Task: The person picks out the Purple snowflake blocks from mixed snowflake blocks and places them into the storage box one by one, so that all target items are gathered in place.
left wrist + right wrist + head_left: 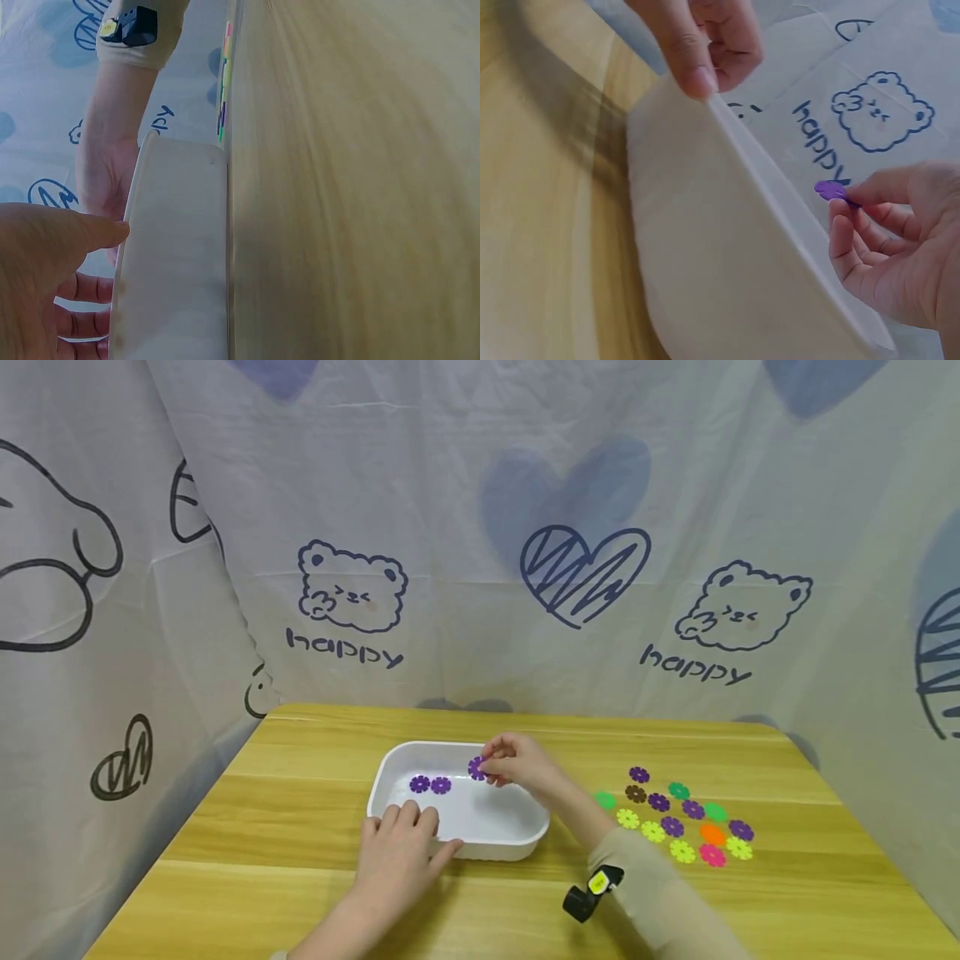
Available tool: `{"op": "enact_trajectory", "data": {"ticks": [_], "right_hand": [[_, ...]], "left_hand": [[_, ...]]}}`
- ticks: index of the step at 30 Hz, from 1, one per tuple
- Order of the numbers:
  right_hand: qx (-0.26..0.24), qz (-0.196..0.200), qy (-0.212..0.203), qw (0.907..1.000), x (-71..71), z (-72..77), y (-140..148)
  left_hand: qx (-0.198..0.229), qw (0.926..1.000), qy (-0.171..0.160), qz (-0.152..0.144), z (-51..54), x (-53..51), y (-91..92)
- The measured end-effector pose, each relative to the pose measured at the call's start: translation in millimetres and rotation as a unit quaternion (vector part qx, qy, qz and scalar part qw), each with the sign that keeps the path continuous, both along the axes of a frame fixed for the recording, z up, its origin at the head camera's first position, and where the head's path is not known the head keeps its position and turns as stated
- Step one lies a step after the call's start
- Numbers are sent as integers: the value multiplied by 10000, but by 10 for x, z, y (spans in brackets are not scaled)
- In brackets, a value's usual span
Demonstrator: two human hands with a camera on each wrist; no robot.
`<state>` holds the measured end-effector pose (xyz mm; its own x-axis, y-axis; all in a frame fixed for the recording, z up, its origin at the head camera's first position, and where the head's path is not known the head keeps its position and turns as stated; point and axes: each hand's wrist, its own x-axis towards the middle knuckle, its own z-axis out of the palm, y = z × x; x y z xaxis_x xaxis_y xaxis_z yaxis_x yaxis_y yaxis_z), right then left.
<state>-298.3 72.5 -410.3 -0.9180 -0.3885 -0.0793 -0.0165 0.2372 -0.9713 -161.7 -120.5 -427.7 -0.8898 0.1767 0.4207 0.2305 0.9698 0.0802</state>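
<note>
A white container [495, 850] [172, 247] [697, 202] stands on the table. My left hand [396, 852] [37, 262] [716, 41] grips its near rim, fingers over the inside and thumb on the outer wall. Between thumb and fingertips, my right hand [521, 767] [109, 176] [911, 240] pinches a purple notched disc [476, 767] [831, 190] above the container's far side. Inside the container, two more purple discs [419, 784] [441, 786] lie side by side, left of the held one.
To the right of the container, several flat discs lie spread on the wooden table [300, 793]: purple [672, 826], yellow [652, 832], green [678, 791], brown [635, 793], orange [712, 834] and pink [712, 855]. A printed cloth [457, 568] hangs behind the table.
</note>
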Motion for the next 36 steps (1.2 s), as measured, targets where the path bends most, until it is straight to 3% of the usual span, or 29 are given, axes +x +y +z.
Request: {"op": "enact_trajectory", "data": {"ticks": [8, 17, 29, 36], "right_hand": [[-311, -226, -799, 9961, -22, -155, -217], [-638, -603, -1706, 9814, -51, -237, -311], [-357, -648, -1766, 9815, -62, -254, -294], [-447, -224, -1626, 9854, 13, -55, -189]], "left_hand": [[26, 10000, 16, -5, -15, -8, 0], [16, 10000, 44, -46, -23, -11, 1], [-38, 10000, 17, -60, -14, -17, 0], [28, 10000, 50, -46, -16, -12, 5]]}}
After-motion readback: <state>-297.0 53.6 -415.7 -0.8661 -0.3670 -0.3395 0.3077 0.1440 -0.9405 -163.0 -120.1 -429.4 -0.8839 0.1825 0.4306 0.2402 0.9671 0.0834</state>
